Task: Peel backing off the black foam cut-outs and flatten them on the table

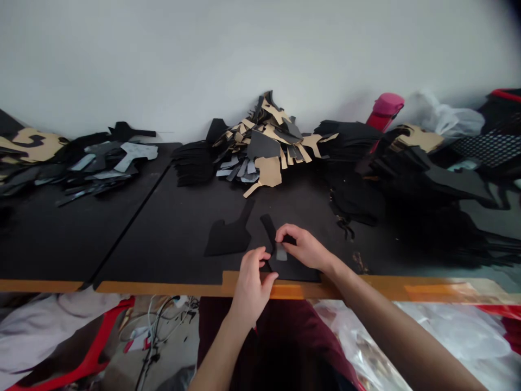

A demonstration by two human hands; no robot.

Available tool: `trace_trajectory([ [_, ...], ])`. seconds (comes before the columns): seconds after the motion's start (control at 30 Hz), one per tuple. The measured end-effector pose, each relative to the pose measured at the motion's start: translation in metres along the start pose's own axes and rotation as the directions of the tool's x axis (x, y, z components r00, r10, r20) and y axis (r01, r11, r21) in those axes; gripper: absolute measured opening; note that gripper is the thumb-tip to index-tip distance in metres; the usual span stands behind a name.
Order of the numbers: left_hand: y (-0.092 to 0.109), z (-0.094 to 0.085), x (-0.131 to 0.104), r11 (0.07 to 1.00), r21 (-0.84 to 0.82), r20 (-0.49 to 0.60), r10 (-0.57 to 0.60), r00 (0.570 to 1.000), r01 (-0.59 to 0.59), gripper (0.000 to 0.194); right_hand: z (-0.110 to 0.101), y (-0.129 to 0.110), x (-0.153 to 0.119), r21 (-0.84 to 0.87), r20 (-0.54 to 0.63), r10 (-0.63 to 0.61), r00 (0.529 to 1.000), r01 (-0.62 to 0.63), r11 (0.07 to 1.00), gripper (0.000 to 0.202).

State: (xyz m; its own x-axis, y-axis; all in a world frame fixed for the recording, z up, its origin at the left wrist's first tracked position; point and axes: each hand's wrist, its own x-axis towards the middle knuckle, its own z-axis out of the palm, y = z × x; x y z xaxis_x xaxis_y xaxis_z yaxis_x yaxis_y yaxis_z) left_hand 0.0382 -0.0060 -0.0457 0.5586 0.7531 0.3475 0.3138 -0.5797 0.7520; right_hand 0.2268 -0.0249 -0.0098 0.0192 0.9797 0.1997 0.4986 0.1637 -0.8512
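Observation:
A flat black cut piece (290, 267) lies at the front edge of the dark table (171, 239), with a narrow arm reaching back. My right hand (303, 247) rests on it, fingertips pinching a small grey strip (281, 252) against the piece. My left hand (252, 279) is at the table edge, thumb and fingers curled onto the piece's left side. A second black cut piece (228, 236) lies loose just to the left.
A heap of black, grey and tan cut pieces (264, 144) sits against the wall. More pieces (93, 160) lie far left, black stacks (407, 174) at right. A pink bottle (385, 111) stands behind. Cables (158, 326) hang below.

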Motion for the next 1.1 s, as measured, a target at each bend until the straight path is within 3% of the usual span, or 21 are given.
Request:
trace_trajectory([
  [0.23,0.001,0.001,0.001,0.998,-0.026,-0.022,0.051,0.998,-0.051,0.05,-0.001,0.008,-0.013,0.235,-0.007,0.008,1.0,-0.006,0.972,0.004],
  [0.4,0.005,-0.002,0.003,0.995,0.045,-0.011,0.089,0.996,-0.089,0.018,-0.003,0.012,-0.016,0.325,0.008,-0.031,0.999,0.027,0.945,0.004],
  [0.7,0.02,0.003,0.004,0.994,0.108,-0.055,0.038,0.998,-0.032,0.012,0.008,0.02,-0.012,0.263,-0.093,0.064,0.994,-0.037,0.964,0.007],
  [0.87,0.028,0.008,0.004,0.988,0.155,-0.069,-0.003,0.998,0.014,0.011,0.011,0.023,-0.013,0.23,-0.146,0.054,0.988,-0.019,0.973,0.007],
  [1.1,0.03,0.013,0.005,0.978,0.209,-0.103,0.033,0.994,-0.011,0.009,0.014,0.025,-0.012,0.252,-0.172,0.045,0.984,0.0,0.968,0.009],
])
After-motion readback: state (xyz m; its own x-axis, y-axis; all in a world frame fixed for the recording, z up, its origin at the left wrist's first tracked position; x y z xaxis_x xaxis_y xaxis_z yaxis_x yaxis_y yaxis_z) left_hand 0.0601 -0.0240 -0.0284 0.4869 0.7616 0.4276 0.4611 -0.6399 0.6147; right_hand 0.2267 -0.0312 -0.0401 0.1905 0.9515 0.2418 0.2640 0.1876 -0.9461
